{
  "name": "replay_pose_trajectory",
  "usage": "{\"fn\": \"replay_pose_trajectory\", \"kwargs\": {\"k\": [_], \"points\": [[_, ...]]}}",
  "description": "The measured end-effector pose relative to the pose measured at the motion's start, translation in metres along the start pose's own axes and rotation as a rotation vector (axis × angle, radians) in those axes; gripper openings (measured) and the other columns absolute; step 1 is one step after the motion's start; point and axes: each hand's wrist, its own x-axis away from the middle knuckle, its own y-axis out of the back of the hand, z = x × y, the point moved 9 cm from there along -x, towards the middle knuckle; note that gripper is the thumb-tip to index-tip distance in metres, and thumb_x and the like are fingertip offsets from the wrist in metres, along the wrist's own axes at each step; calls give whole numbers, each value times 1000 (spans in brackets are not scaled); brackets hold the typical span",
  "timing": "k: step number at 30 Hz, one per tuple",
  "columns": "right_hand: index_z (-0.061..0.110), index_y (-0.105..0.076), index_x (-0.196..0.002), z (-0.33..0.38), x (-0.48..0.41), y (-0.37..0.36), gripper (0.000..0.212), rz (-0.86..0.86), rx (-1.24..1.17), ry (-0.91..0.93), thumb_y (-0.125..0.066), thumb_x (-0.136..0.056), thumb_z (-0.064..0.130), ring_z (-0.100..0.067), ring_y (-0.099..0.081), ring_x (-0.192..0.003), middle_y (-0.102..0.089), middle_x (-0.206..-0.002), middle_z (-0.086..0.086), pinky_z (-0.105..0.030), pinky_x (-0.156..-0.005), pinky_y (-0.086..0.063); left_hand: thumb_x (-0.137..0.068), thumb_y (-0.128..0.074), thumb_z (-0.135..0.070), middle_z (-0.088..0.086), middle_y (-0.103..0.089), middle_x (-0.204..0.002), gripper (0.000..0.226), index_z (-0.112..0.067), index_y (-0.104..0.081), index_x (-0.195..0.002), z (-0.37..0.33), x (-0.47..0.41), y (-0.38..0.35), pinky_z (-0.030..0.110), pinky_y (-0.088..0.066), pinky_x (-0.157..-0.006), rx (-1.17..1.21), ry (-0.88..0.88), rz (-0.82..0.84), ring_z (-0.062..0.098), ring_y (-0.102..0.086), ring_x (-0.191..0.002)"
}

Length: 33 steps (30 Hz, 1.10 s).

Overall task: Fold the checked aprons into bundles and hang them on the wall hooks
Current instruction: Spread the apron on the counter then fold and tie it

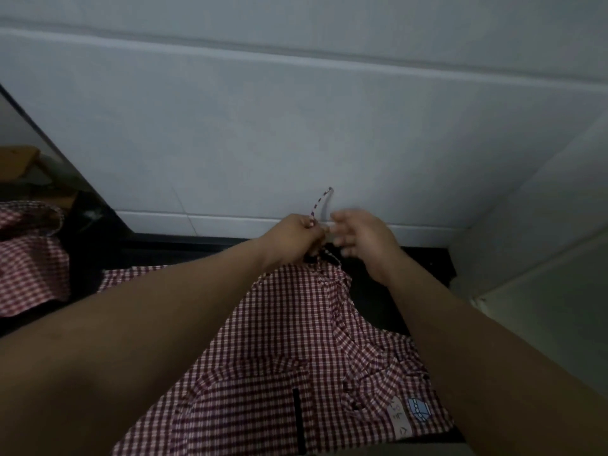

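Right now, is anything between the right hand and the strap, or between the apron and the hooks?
Nothing visible lies between the right hand and the strap, which the left hand pinches; only a small gap. No hook is in view, so the path of the apron cannot be judged.

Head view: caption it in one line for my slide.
Left hand pinches the strap of a checked apron spread on the dark counter, right hand open beside it.
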Motion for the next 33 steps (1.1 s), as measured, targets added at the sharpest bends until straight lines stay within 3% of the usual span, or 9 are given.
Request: {"fn": "replay_pose_trajectory", "kwargs": {"k": [4,12,17,20,23,26,29,31,33], "points": [[21,-71,-112,-49,10,-31,21,212,419,30,-61,-95,14,-13,-69,-95,-74,-105,5,-31,-85,-53,-107,-51,-29,7,-62,-63,32,-9,-64,-86,-10,5,18,22,-46,-45,64,52,34,13,-47,-41],[16,-75,-107,-28,-6,-6,25,-237,662,253,-53,-104,26,-26,-62,-93,-66,-100,-10,-28,-74,-41,-111,-41,-36,10,-68,-66,44,-5,-69,-95,-53,16,64,26,-49,-47,-196,-38,-90,19,-57,-47],[16,-71,-101,-23,10,-54,16,253,565,32,-62,-94,27,-19,-66,-78,-71,-87,-4,-30,-69,-46,-108,-52,-26,8,-64,-74,32,-1,-71,-101,-52,14,57,23,-48,-50,72,22,-131,12,-53,-49],[7,-73,-89,-32,3,-51,26,173,484,-20,-65,-96,30,-19,-66,-67,-72,-77,-9,-29,-67,-50,-105,-59,-26,13,-72,-90,34,6,-68,-114,-51,12,45,28,-55,-67,230,-18,-120,15,-62,-64],[0,-69,-95,-54,-17,-29,18,-23,149,-140,-56,-102,11,-17,-59,-53,-65,-71,-11,-24,-50,-49,-99,-65,-34,2,-69,-115,32,-13,-63,-123,-59,29,53,33,-53,-94,-215,-299,-355,15,-65,-101],[-2,-60,-108,-93,-41,1,22,-131,23,-197,-51,-90,7,-26,-60,-65,-62,-87,-19,-38,-61,-51,-95,-63,-28,2,-55,-132,49,-21,-49,-141,-42,73,35,35,-45,-105,-557,-499,-569,19,-52,-121],[13,-60,-102,-147,-58,48,28,-230,128,-218,-52,-77,23,-31,-67,-80,-69,-100,-21,-47,-75,-58,-99,-57,-29,2,-60,-118,29,-21,-56,-126,15,77,-10,44,-52,-95,-674,-377,-341,22,-56,-107],[16,-59,-80,-134,-27,58,7,-248,186,-187,-54,-84,19,-27,-64,-76,-67,-86,-15,-44,-70,-51,-101,-54,-36,4,-62,-126,35,-22,-54,-133,55,70,-44,43,-52,-99,-735,-217,-66,23,-58,-113],[17,-56,-70,-108,17,62,20,-277,298,-164,-56,-89,13,-25,-60,-76,-63,-81,-11,-40,-73,-48,-101,-54,-39,7,-61,-133,44,-21,-49,-140,79,65,-59,41,-52,-100,-776,-86,70,25,-60,-115]]}}
